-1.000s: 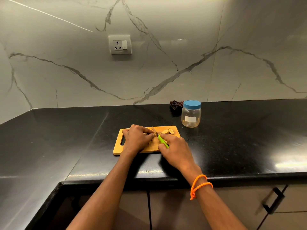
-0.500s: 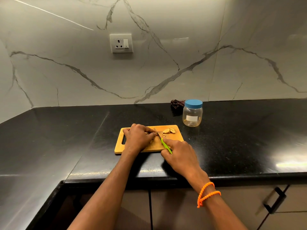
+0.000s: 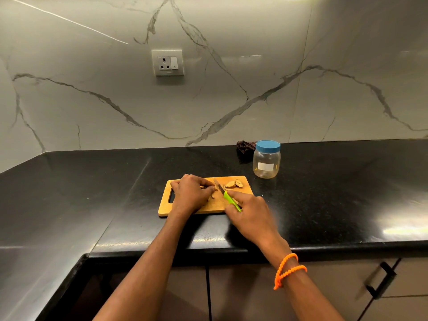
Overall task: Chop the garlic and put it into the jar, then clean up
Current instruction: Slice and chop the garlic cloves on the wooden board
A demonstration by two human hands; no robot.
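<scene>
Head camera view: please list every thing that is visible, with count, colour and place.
Wooden cutting board: one, light brown, on the counter.
Garlic slices: a few, pale brown, far right of the board.
Green-handled knife: one, blade on the board.
Clear plastic jar with blue lid: one, lid on, right behind the board.
Dark crumpled thing: one, left behind the jar.
Black stone counter: one.
Wall socket: one, grey.
Orange bead bracelet: right wrist.
Left hand: holds garlic down.
Right hand: grips the knife.
</scene>
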